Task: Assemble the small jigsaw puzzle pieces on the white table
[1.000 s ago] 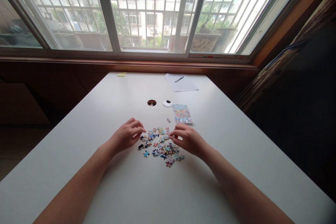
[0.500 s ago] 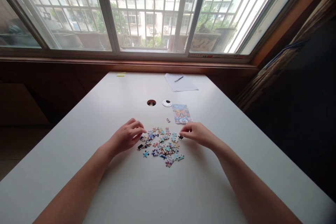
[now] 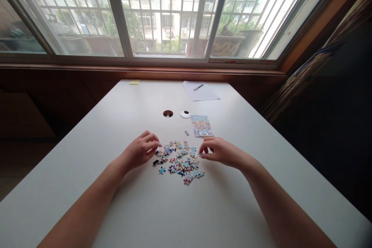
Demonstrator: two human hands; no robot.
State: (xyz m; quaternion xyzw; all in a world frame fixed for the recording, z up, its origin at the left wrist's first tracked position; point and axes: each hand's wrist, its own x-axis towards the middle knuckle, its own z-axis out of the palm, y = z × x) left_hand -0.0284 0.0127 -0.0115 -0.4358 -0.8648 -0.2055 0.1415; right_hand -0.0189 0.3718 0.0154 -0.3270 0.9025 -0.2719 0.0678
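A heap of small colourful puzzle pieces [image 3: 178, 161] lies on the white table [image 3: 139, 205] between my hands. My left hand [image 3: 141, 150] rests at the heap's left edge, fingers loosely curled, tips touching pieces. At the right edge of the heap, my right hand [image 3: 218, 150] hovers with thumb and fingers pinched together; what it holds is too small to make out. A single loose piece [image 3: 186, 133] lies just beyond the heap. A colourful reference picture card [image 3: 201, 125] lies behind the right hand.
A round cable hole [image 3: 167, 114] and its white cap [image 3: 185, 114] sit beyond the card. Paper with a pen [image 3: 200, 90] and a yellow note [image 3: 134, 82] lie at the far edge, under the window. A dark curtain hangs on the right.
My right hand drew back from the middle of the heap to its right edge and lifted slightly, fingers now pinched. The left hand has stayed put.
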